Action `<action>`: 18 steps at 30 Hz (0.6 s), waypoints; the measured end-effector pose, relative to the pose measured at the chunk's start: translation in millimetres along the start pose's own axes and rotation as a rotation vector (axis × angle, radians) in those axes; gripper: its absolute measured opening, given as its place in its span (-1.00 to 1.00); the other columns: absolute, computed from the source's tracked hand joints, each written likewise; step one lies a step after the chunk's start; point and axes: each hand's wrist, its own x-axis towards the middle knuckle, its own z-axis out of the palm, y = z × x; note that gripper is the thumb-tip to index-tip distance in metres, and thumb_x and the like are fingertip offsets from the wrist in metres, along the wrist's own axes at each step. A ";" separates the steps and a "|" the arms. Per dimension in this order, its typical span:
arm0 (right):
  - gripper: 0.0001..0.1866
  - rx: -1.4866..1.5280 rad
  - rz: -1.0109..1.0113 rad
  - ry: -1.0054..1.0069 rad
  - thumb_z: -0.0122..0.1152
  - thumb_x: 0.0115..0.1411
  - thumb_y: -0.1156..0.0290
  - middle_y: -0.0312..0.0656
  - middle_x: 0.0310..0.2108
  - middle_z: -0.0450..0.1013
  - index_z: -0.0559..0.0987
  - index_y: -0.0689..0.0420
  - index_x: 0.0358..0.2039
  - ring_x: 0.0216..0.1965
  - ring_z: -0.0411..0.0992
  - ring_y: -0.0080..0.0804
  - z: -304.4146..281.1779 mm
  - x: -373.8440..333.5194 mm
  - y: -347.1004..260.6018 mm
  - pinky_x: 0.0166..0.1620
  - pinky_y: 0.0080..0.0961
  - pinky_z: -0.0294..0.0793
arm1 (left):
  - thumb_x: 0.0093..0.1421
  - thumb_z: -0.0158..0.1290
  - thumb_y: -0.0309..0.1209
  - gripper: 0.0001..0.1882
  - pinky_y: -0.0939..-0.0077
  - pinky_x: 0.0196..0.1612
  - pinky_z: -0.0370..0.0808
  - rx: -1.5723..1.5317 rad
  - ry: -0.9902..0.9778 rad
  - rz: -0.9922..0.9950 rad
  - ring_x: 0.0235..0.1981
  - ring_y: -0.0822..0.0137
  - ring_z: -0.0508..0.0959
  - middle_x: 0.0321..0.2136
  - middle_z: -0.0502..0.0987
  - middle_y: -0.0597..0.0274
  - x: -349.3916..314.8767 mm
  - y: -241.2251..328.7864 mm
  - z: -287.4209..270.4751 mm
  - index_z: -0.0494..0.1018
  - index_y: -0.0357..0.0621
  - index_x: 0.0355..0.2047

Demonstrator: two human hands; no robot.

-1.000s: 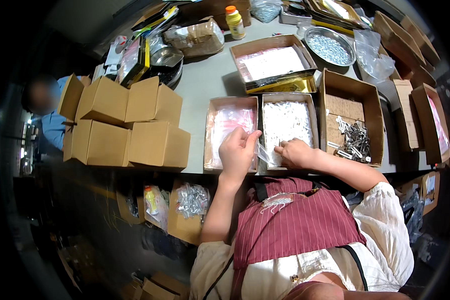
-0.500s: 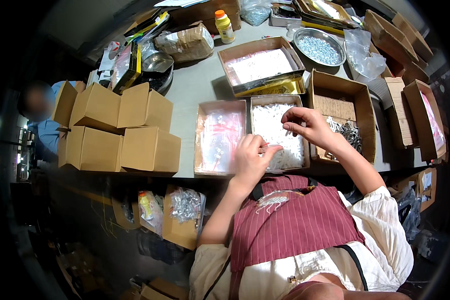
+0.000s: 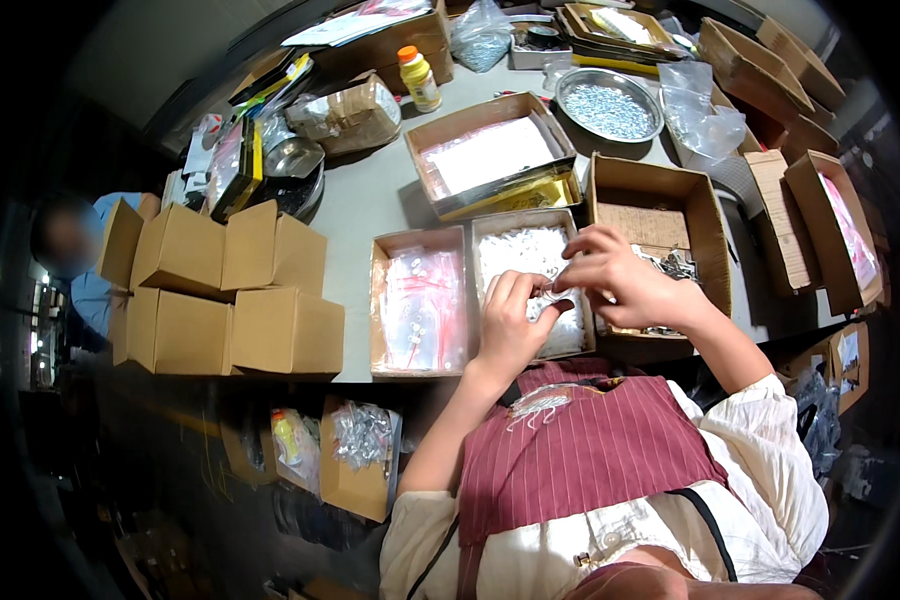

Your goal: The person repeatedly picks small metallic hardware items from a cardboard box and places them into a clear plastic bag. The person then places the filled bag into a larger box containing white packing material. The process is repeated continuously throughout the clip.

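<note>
My two hands meet above the narrow box of small white plastic pieces (image 3: 518, 246). My left hand (image 3: 512, 322) is pinched round what looks like a small clear plastic bag, mostly hidden by the fingers. Close against it, my right hand (image 3: 622, 282) has its fingers bent down and pressed together at the bag's mouth; anything in them is too small to make out. Left of the white pieces is a box of clear zip bags with red edges (image 3: 416, 300). Small metal parts (image 3: 676, 264) lie in the deeper brown box (image 3: 708, 210) under my right wrist.
Open brown cartons (image 3: 182, 330) stand on the table's left. Behind the near boxes sits a carton with white paper (image 3: 490, 155). Farther back are a yellow bottle with orange cap (image 3: 420, 82) and a round metal bowl of small shiny parts (image 3: 610, 106). A person in blue (image 3: 88, 290) is at far left.
My right hand has come left and down to meet my left hand. The red edge seen at my left fingers is now hidden. The whole view has shifted slightly.
</note>
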 end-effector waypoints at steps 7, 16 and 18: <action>-0.42 0.017 -0.076 -0.133 0.28 -0.10 0.48 -0.15 0.28 0.41 0.70 -0.05 0.04 0.45 0.10 0.00 0.7 -17.3 9.4 0.51 0.31 -0.21 | 0.03 0.37 -0.44 -0.55 -0.02 0.04 0.42 0.179 -0.162 0.075 -0.03 -0.09 0.53 -0.15 0.54 -0.03 16.4 2.3 14.9 0.44 -0.26 -0.11; -0.49 -0.197 0.324 0.031 0.44 -0.04 0.53 0.03 -0.10 0.47 0.53 0.17 -0.02 -0.11 0.53 0.15 55.8 -58.5 151.8 -0.11 -0.04 0.55 | 0.17 0.32 -0.42 -0.73 0.31 -0.08 0.55 -0.109 -0.186 -0.310 -0.18 0.10 0.69 -0.28 0.67 0.08 5.0 -16.3 30.6 0.49 -0.21 -0.20; -0.57 -0.170 0.421 -0.012 0.47 0.00 0.43 0.07 -0.17 0.49 0.52 0.19 -0.11 -0.15 0.53 0.18 71.0 -62.9 149.4 -0.11 -0.02 0.55 | 0.18 0.31 -0.41 -0.74 0.31 -0.09 0.56 -0.108 -0.161 -0.338 -0.19 0.09 0.69 -0.29 0.68 0.08 5.8 -14.2 28.4 0.49 -0.21 -0.20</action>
